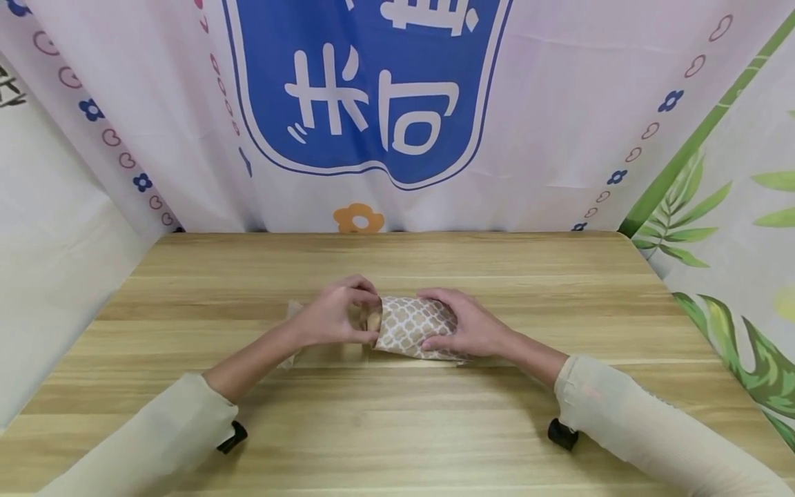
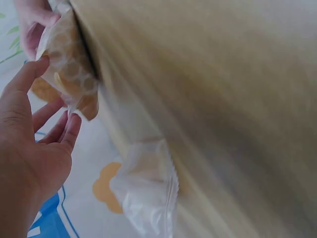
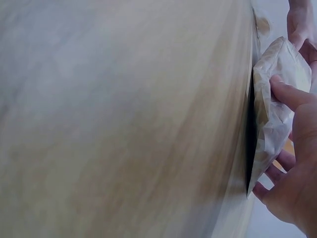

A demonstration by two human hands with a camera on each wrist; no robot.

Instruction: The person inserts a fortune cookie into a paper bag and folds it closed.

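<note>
A tan paper bag with a white lattice print lies on its side at the middle of the wooden table. My right hand grips its right end, thumb on the near side and fingers over the far side. In the right wrist view the bag's creased paper shows between thumb and fingers. At the mouth on the left, my left hand holds the rim with thumb and fingertips apart. Something tan shows inside the mouth, partly hidden by that hand. In the left wrist view the thumb touches the bag.
A clear plastic wrapper lies on the table beside my left forearm, partly hidden by it in the head view. The wooden table reaches back to a printed curtain. Leaf-patterned cloth hangs on the right.
</note>
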